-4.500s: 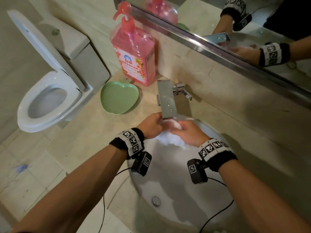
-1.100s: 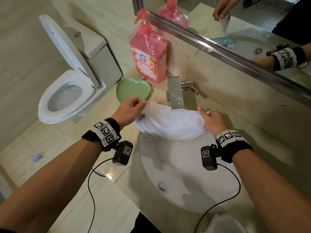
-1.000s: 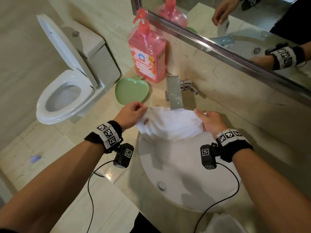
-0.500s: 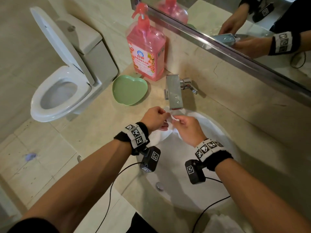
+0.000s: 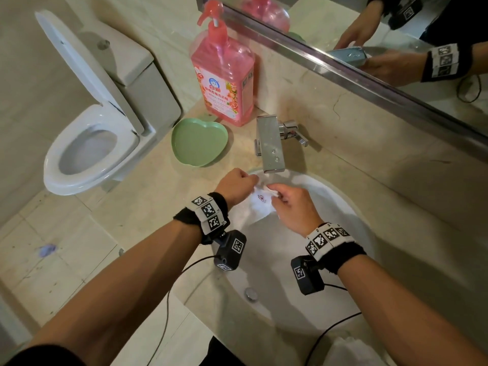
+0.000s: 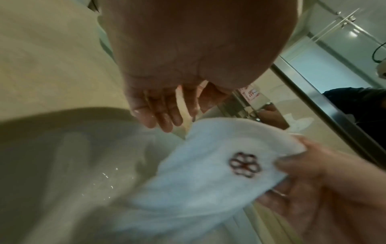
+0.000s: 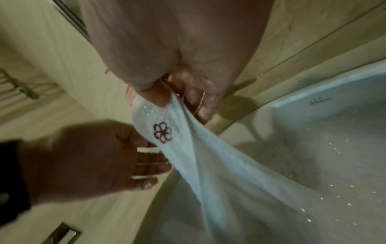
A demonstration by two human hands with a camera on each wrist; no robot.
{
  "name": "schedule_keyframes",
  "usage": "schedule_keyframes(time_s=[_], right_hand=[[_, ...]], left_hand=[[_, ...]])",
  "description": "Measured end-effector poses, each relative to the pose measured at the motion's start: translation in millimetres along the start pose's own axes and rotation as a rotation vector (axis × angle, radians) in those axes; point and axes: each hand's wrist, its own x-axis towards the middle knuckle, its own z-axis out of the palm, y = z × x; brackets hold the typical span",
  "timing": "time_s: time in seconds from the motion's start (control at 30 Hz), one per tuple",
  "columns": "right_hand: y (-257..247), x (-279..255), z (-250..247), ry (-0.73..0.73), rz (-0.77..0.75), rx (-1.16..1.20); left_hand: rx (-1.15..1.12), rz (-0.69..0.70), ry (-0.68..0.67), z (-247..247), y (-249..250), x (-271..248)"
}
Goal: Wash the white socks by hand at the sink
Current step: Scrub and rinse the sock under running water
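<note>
Marble surface, sink basin below tap. White sock hangs over the basin's back-left rim, just under the spout. Right hand pinches its top edge; left hand beside it, fingers curled, grip unclear.

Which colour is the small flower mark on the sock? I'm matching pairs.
Dark red, an outlined five-petal flower on the white sock; clearest in the right wrist view.

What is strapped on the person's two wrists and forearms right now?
Bare forearms. Each wrist carries a black fabric wristband wrapped with a white strip of black square marker codes, and a small black box camera hangs beneath, trailing a thin black cable.
</note>
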Motion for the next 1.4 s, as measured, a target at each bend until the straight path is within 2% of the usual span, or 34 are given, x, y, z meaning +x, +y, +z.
schedule_keyframes(time_s=[0.07, 0.1, 0.2, 0.27, 0.37, 0.5, 0.6, 0.7, 0.77, 0.83, 1.0, 1.1, 1.23, 1.3, 1.4], right_hand=[[-5, 2, -8, 0.035, 0.031, 0.075], [-9, 4, -12, 0.048, 0.035, 0.116], [-27, 8, -24, 0.066, 0.024, 0.194], [-38, 11, -30, 0.064, 0.003, 0.223], [-47, 14, -38, 0.119, -0.002, 0.272], [-54, 14, -45, 0.167, 0.016, 0.363], [-60, 13, -46, 0.151, 0.003, 0.372], [-65, 10, -49, 0.18, -0.022, 0.366], [-63, 8, -55, 0.202, -0.033, 0.34], [-59, 4, -62, 0.212, -0.029, 0.314], [-53, -4, -76, 0.216, -0.041, 0.189], [-42, 0, -83, 0.185, -0.035, 0.119], [-17, 7, -79, 0.103, 0.094, 0.229], [-2, 8, -72, 0.096, 0.153, 0.258], [17, 12, -65, 0.12, 0.265, 0.261]], left_hand=[[0.009, 0.021, 0.029, -8, -6, 1], [-0.008, 0.046, -0.005, -12, -9, 1], [0.059, 0.155, -0.234, -22, -13, -2], [0.07, 0.196, -0.313, -26, -11, -7], [0.063, 0.272, -0.261, -36, -7, -14], [0.213, 0.379, -0.243, -48, -7, -27], [0.298, 0.428, -0.108, -41, -5, -37], [0.286, 0.505, 0.09, -37, 1, -44], [0.23, 0.532, 0.153, -43, 5, -48], [0.152, 0.525, 0.136, -51, 10, -52], [-0.044, 0.575, -0.029, -65, 22, -62], [-0.126, 0.547, -0.129, -67, 28, -62], [-0.104, 0.37, -0.223, -54, 19, -50], [-0.046, 0.292, -0.212, -41, 9, -40], [0.154, 0.261, -0.099, -15, -2, -22]])
